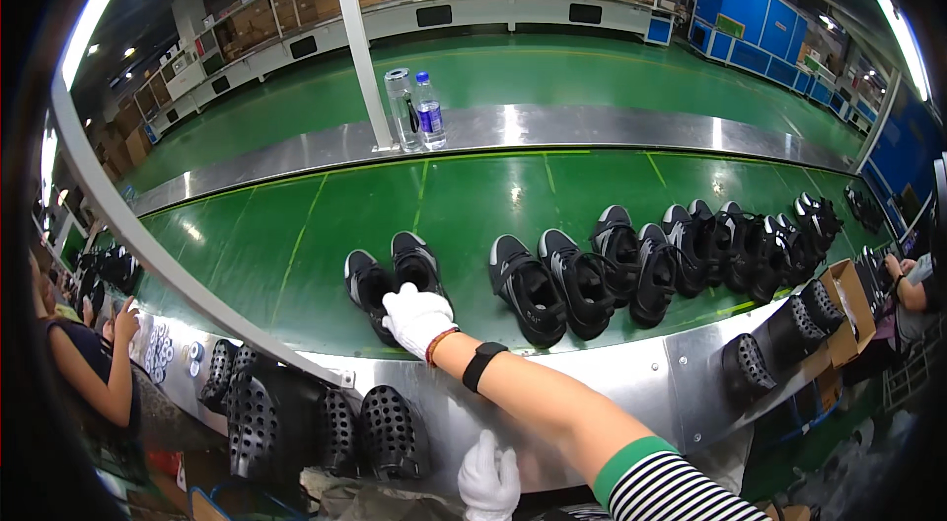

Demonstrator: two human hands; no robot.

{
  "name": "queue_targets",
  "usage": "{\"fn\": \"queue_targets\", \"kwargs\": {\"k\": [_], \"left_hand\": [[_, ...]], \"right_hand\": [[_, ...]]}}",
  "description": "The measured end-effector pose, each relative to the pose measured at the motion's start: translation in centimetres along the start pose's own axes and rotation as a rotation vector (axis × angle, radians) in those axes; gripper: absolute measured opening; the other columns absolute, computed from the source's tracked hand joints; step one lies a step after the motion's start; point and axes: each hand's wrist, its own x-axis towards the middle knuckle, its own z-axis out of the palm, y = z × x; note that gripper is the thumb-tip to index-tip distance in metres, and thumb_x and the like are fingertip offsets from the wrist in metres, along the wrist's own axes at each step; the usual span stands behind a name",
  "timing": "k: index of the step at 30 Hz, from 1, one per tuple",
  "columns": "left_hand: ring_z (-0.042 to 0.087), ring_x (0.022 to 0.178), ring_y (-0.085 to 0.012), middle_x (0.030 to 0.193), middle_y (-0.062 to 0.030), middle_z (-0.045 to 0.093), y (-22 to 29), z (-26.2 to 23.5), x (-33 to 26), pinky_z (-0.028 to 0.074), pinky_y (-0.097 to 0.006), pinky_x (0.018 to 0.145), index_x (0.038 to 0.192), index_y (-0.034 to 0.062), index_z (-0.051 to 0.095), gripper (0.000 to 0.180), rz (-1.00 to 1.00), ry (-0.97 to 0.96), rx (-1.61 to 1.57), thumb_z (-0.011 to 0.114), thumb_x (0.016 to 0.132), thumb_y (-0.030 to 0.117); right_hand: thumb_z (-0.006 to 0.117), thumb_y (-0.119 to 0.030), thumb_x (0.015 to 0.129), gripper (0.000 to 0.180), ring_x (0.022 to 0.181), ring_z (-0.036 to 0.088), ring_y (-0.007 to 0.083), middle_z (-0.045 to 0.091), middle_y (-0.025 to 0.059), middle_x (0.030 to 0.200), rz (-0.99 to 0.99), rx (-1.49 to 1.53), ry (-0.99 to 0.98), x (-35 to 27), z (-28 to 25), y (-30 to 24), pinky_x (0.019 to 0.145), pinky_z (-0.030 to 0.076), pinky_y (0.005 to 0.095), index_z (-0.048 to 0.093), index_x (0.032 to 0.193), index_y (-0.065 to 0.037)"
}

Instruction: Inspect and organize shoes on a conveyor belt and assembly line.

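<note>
Black shoes [415, 262] at right fingers [400, 304]

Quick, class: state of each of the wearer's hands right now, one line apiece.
Left hand: loosely open, nothing visible in it.
Right hand: at the heel ends of two black sneakers; whether it grips them cannot be told.

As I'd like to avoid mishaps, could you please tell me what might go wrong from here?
The right hand is at a pair of black shoes, so a careless push might skew them. The shoes to their right stand close together; bumping one could shift its neighbours. The plastic bottle on the steel ledge could tip if knocked.
</note>
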Motion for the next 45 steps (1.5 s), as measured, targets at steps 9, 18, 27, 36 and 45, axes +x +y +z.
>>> {"fn": "queue_targets", "kwargs": {"k": [9,18,27,36,45], "left_hand": [[0.068,0.096,-0.0392,0.110,-0.0232,0.072,-0.5,-0.2,0.0,0.056,-0.046,0.089,0.130,-0.0045,0.066,0.041,0.052,-0.075,0.012,0.071,0.094,0.013],[0.067,0.099,-0.0384,0.107,-0.0194,0.071,-0.3,0.1,0.2,0.053,-0.046,0.093,0.115,0.0000,0.068,0.023,0.007,-0.114,-0.082,0.070,0.097,0.015],[0.067,0.090,-0.0259,0.109,-0.0161,0.065,-0.1,1.7,-0.2,0.056,-0.037,0.077,0.131,-0.0047,0.063,0.040,0.006,-0.060,-0.155,0.068,0.091,0.003],[0.066,0.106,-0.0391,0.118,-0.0239,0.066,2.5,1.1,1.0,0.053,-0.046,0.095,0.130,-0.0062,0.063,0.039,-0.038,-0.087,-0.149,0.067,0.095,0.010],[0.057,0.128,-0.0371,0.138,-0.0244,0.059,4.3,3.6,3.2,0.043,-0.042,0.111,0.142,-0.0068,0.054,0.049,-0.063,-0.194,-0.155,0.057,0.105,0.025]], "right_hand": [[0.059,-0.039,0.097,0.044,0.076,0.068,0.0359,0.062,0.0183,0.102,0.190,-0.121,0.369,-15.1,-9.0,12.4,0.068,0.057,0.0504,0.054,0.133,-0.015],[0.069,-0.048,0.087,0.047,0.095,0.071,0.0407,0.065,0.0236,0.114,0.178,-0.131,0.008,-12.1,-6.6,15.1,0.080,0.058,0.0509,0.073,0.116,-0.011],[0.062,-0.051,0.093,0.043,0.098,0.072,0.0356,0.074,0.0166,0.101,0.408,-0.074,0.133,-19.3,-9.3,22.3,0.084,0.057,0.0501,0.074,0.103,-0.012],[0.062,-0.045,0.092,0.037,0.096,0.071,0.0356,0.071,0.0179,0.102,0.329,-0.052,0.216,-25.4,-10.1,19.9,0.084,0.056,0.0480,0.074,0.102,-0.011],[0.066,-0.033,0.096,0.039,0.099,0.068,0.0390,0.066,0.0145,0.107,-0.031,0.248,0.213,-38.7,-8.4,12.2,0.086,0.056,0.0495,0.064,0.126,-0.010]]}}
